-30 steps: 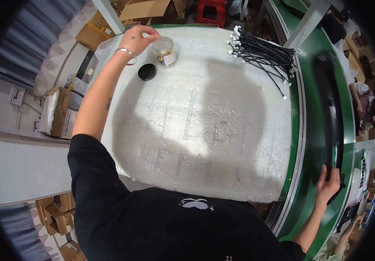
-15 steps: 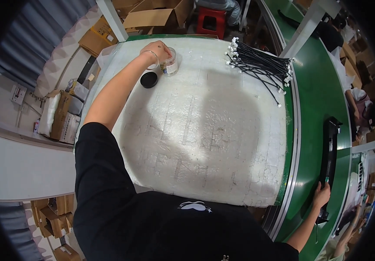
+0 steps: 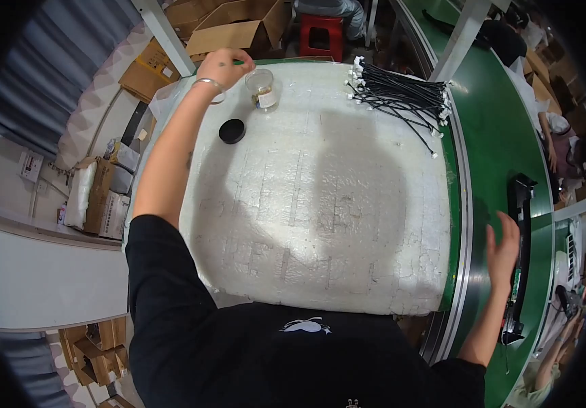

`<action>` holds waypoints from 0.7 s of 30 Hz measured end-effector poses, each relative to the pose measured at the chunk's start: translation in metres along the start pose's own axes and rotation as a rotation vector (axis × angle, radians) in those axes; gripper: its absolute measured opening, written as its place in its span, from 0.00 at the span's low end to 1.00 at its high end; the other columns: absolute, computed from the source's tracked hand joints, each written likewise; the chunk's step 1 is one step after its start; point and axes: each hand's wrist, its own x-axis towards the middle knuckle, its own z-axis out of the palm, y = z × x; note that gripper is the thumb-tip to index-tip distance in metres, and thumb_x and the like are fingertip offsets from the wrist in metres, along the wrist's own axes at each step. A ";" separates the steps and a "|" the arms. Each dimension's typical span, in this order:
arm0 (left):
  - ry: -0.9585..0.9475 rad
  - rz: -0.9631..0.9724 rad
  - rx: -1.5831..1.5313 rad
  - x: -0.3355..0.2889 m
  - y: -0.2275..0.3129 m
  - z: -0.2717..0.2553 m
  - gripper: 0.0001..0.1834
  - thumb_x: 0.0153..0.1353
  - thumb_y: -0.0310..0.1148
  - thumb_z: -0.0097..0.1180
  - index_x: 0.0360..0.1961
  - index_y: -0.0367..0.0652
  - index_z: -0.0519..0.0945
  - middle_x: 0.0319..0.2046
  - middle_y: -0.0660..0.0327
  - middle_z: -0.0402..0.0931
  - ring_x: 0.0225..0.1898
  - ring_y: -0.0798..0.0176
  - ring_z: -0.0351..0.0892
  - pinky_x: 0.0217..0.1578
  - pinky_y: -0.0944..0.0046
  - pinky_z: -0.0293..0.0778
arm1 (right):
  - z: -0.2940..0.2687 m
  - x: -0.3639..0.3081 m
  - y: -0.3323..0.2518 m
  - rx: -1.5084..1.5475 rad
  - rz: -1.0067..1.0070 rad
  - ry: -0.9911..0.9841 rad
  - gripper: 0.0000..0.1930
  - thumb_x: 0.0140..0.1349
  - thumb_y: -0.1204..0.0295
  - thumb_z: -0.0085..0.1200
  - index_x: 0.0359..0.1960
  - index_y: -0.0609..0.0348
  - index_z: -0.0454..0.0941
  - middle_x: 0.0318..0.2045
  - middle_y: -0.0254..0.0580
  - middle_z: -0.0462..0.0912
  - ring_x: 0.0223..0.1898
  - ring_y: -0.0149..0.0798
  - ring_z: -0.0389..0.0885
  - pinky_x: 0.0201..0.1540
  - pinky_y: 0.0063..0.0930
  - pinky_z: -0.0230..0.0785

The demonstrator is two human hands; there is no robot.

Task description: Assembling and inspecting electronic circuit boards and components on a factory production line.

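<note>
My left hand (image 3: 222, 68) is up at the far left of the table, its thumb and fingertips pinched together. Whatever may be between them is too small to make out. Just right of it stands a clear open jar (image 3: 260, 90) with small pieces at the bottom. Nearer me lies a round black lid (image 3: 232, 130). Over the green conveyor belt, my right hand (image 3: 504, 248) is open, its fingers spread and holding nothing. Beside it, a long black bar-shaped part (image 3: 524, 238) lies lengthwise on the belt, partly covered by my hand and wrist.
A bundle of black cables with white connectors (image 3: 402, 95) lies at the table's far right. The padded white tabletop (image 3: 293, 217) borders the green conveyor belt (image 3: 487, 156). A white post (image 3: 459, 51) rises between them. Cardboard boxes (image 3: 235, 34) and a red stool (image 3: 321, 35) stand beyond.
My left hand has come out of the jar and moved to the left. My right hand has let go of the black bar, moved forward and opened.
</note>
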 end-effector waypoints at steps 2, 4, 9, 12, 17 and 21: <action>-0.091 0.017 0.109 0.008 0.002 0.010 0.09 0.52 0.39 0.63 0.33 0.53 0.88 0.40 0.61 0.84 0.43 0.58 0.81 0.48 0.61 0.74 | 0.009 0.019 -0.042 0.119 -0.115 -0.022 0.17 0.58 0.76 0.56 0.50 0.61 0.74 0.49 0.51 0.76 0.52 0.54 0.75 0.55 0.39 0.67; -0.388 -0.020 0.209 0.026 0.005 0.014 0.15 0.50 0.45 0.64 0.39 0.56 0.87 0.47 0.61 0.82 0.50 0.56 0.80 0.52 0.62 0.73 | 0.019 0.034 -0.080 0.228 -0.227 -0.034 0.17 0.54 0.78 0.58 0.47 0.61 0.75 0.48 0.51 0.77 0.49 0.53 0.75 0.53 0.39 0.68; -0.412 -0.147 0.405 0.045 0.002 0.059 0.26 0.55 0.49 0.56 0.45 0.38 0.83 0.50 0.49 0.78 0.53 0.49 0.77 0.52 0.58 0.72 | 0.036 0.040 -0.148 0.424 -0.410 -0.037 0.16 0.50 0.79 0.60 0.42 0.63 0.77 0.43 0.48 0.79 0.45 0.51 0.77 0.49 0.38 0.70; -0.410 -0.179 0.338 0.053 -0.021 0.080 0.33 0.49 0.51 0.60 0.57 0.48 0.77 0.58 0.55 0.74 0.58 0.54 0.74 0.57 0.60 0.69 | 0.053 0.035 -0.159 0.542 -0.427 -0.054 0.14 0.49 0.79 0.61 0.40 0.62 0.78 0.41 0.46 0.80 0.43 0.50 0.78 0.47 0.38 0.70; -0.422 -0.230 -0.046 0.047 -0.035 0.083 0.25 0.47 0.48 0.63 0.41 0.42 0.84 0.46 0.54 0.81 0.47 0.53 0.80 0.49 0.62 0.74 | 0.077 0.025 -0.154 0.648 -0.388 -0.102 0.12 0.49 0.80 0.61 0.38 0.62 0.79 0.39 0.46 0.80 0.40 0.49 0.79 0.43 0.37 0.72; -0.425 -0.143 0.148 0.064 -0.017 0.088 0.22 0.45 0.48 0.64 0.37 0.43 0.85 0.41 0.55 0.83 0.40 0.54 0.81 0.44 0.62 0.75 | 0.087 0.023 -0.151 0.622 -0.338 -0.066 0.11 0.48 0.80 0.61 0.36 0.62 0.79 0.38 0.46 0.80 0.38 0.50 0.78 0.42 0.38 0.72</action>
